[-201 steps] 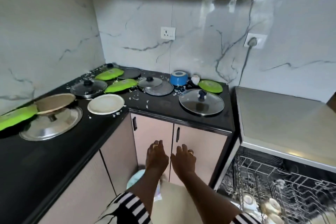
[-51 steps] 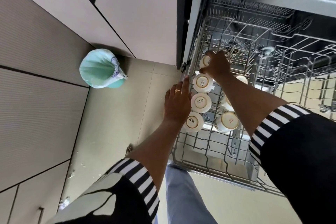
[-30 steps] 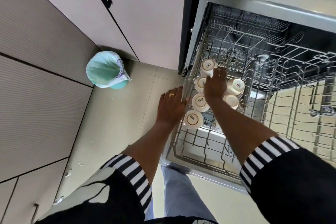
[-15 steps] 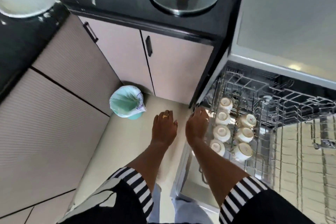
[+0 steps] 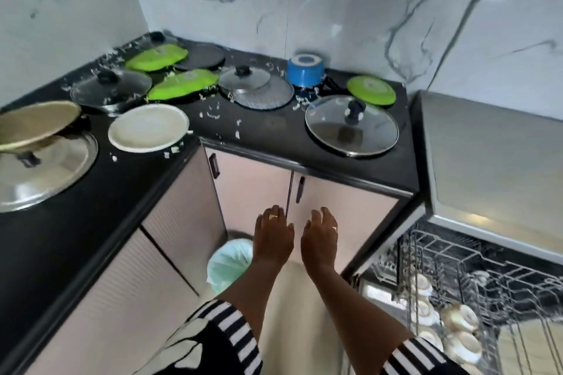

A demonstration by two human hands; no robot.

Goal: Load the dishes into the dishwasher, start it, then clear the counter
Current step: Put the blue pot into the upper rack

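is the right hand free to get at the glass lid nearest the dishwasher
Probably yes: the right hand is empty and open below the counter, and the glass lid lies near the front edge with nothing on it.

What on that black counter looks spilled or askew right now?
Two things: white crumb-like scraps lie scattered across the black countertop, thickest toward the back corner. At the left, a round beige dish sits tilted, propped on the large steel lid.
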